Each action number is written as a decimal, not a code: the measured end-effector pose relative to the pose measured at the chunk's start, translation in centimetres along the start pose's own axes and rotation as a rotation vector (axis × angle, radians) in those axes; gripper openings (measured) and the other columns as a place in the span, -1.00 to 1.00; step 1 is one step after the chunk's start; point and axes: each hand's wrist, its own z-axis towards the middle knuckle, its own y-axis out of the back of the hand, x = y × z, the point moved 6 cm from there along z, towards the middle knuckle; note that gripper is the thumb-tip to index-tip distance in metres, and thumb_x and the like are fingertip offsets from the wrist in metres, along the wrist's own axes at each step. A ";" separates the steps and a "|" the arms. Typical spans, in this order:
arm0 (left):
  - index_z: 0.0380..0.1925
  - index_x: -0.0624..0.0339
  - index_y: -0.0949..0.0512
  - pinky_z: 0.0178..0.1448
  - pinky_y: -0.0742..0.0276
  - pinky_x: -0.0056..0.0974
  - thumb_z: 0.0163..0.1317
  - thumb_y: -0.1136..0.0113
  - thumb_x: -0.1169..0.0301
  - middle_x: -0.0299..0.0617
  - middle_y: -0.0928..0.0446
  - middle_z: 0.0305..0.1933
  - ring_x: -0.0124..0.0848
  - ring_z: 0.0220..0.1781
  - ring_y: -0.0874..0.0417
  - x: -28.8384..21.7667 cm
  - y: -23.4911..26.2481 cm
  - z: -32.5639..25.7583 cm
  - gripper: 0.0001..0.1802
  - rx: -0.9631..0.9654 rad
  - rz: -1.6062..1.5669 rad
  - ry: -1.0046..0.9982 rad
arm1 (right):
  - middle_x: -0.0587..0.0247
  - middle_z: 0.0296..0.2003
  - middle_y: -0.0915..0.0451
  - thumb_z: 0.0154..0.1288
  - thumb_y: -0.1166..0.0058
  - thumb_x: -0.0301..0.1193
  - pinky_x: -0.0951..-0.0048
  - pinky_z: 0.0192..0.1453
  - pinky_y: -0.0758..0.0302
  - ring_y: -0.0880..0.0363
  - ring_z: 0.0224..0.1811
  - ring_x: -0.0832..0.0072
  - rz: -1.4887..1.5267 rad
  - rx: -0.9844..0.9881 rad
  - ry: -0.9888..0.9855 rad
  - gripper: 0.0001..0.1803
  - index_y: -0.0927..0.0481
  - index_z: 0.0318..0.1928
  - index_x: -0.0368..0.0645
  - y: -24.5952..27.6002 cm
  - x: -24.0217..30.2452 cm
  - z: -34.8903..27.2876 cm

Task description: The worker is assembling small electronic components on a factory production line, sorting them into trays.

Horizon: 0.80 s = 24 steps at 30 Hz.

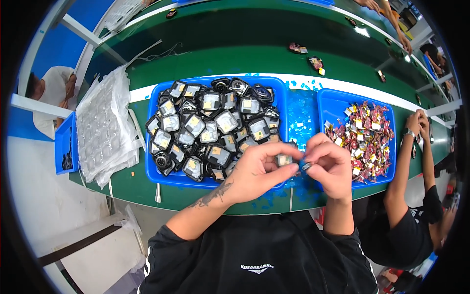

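My left hand (pixel 262 169) is closed round a black watch case (pixel 284 159) with a pale inner face, mostly hidden by the fingers. My right hand (pixel 330 164) is beside it, thumb and fingers pinched on a small dark piece (pixel 307 166) too small to name. Both hands meet over the front edge of the bench, between two blue bins. Under and left of my left hand, the larger bin (pixel 152 128) is heaped with similar black square watch cases (pixel 226 122). Right of my right hand, the other bin (pixel 329 100) holds many small parts (pixel 364 147) with reddish wires and yellow and white labels.
Stacked clear plastic trays (pixel 105 122) lie left of the larger bin. Blue film scraps (pixel 299 125) litter the bench between the bins. Beyond a white strip, a green belt (pixel 220 61) carries a few loose assemblies (pixel 316 64). A co-worker's arms (pixel 404 161) reach in at the right.
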 end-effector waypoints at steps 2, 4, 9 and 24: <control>0.08 0.36 -0.45 -0.01 -0.57 -0.43 0.33 -0.08 0.65 -0.12 -0.48 0.09 -0.50 -0.02 -0.59 0.0 0.0 -0.1 -0.69 -0.031 -0.079 0.053 | 0.14 -0.24 -0.55 0.18 -0.21 -0.66 0.59 -0.15 -0.48 -0.52 -0.24 0.58 0.148 -0.056 -0.016 -0.82 -0.50 -0.22 -0.31 0.7 -0.1 -0.5; 0.26 0.29 -0.26 0.05 -0.56 -0.39 0.35 -0.01 0.67 -0.11 -0.48 0.10 -0.47 0.03 -0.58 -0.4 0.8 -0.2 -0.52 -0.139 -0.006 -0.121 | 0.16 -0.26 -0.57 0.20 -0.21 -0.66 0.60 -0.15 -0.49 -0.54 -0.27 0.59 0.156 -0.091 -0.017 -0.82 -0.50 -0.21 -0.33 1.2 0.5 -1.0; 0.19 0.35 -0.35 0.16 -0.50 -0.38 0.32 -0.02 0.71 -0.10 -0.51 0.12 -0.44 0.17 -0.54 -1.1 2.0 -1.1 -0.58 -0.250 0.228 -0.232 | 0.20 -0.25 -0.59 0.21 -0.18 -0.68 0.62 -0.15 -0.51 -0.58 -0.26 0.61 -0.036 -0.182 -0.065 -0.84 -0.53 -0.19 -0.34 1.2 1.2 -1.5; 0.13 0.40 -0.48 0.29 -0.42 -0.21 -0.03 -0.47 0.62 0.03 -0.51 0.20 -0.26 0.28 -0.49 -1.7 0.6 -1.8 -0.36 -0.094 0.234 -0.396 | 0.36 -0.25 -0.60 0.30 -0.17 -0.61 0.65 -0.10 -0.51 -0.57 -0.19 0.70 0.268 -0.160 -0.258 -0.90 -0.55 -0.18 -0.28 -2.7 -1.5 -1.4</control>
